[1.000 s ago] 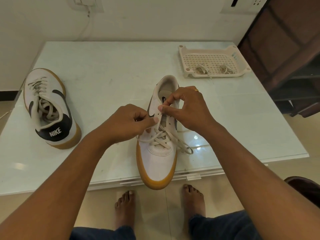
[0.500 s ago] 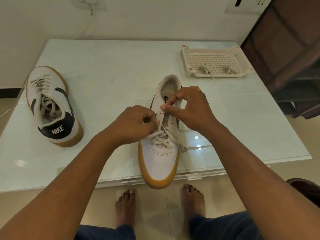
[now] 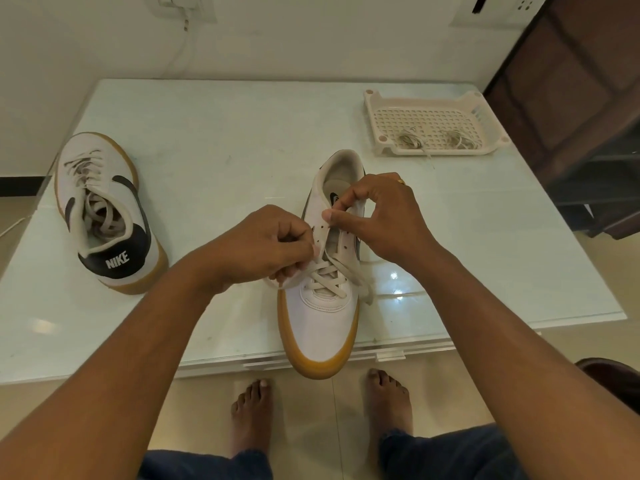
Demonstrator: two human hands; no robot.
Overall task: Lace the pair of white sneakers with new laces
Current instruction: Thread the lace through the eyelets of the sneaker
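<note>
At the near edge of the pale table (image 3: 225, 150), the near sneaker (image 3: 322, 320) lay toe toward the person, its gum-coloured toe jutting just past the table's rim. The left hand (image 3: 263, 244) was curled tight, pinching one end of the lace (image 3: 329, 275) right beside the left row of eyelets. The right hand (image 3: 381, 216) pinched the shoe's upper near the top between thumb and forefinger, holding it steady and spread; whether it gripped the tongue or the eyelet flap I could not tell. The lower crossings were threaded across the tongue, and a loose run of lace trailed off the right side onto the table. Several holes higher up showed bare, so by my reckoning this shoe was about half laced, with the upper eyelets and any tying left to do. Well apart on the left of the table sat the second sneaker (image 3: 104, 209), heel toward the person, laced up its front with slack lace lying inside the opening; it looked finished or close to it. At the far right corner stood a perforated tray (image 3: 433, 95) holding two small lace bundles (image 3: 410, 140), possibly the old ones, though that was not certain
</note>
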